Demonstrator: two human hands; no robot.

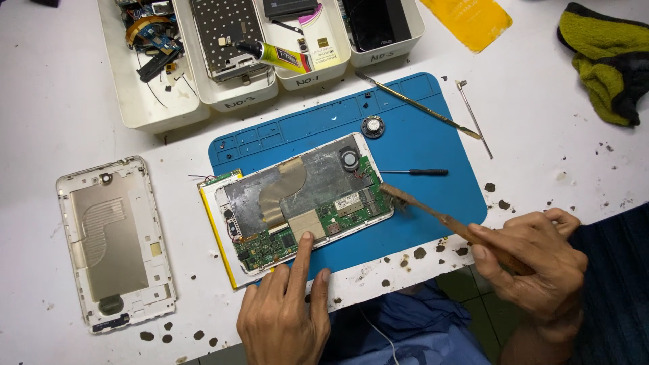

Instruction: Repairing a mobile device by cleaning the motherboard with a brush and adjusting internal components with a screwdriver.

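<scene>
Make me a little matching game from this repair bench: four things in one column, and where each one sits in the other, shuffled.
Things:
1. brush
2. back cover
3. glue tube
4. small round speaker

Places:
A. lying across the white trays
B. on the blue mat, above the opened tablet
C. held in the right hand, bristles on the circuit board
D. on the white table, left of the tablet

Pairs: 1-C, 2-D, 3-A, 4-B

The left hand presses on the tablet.
</scene>
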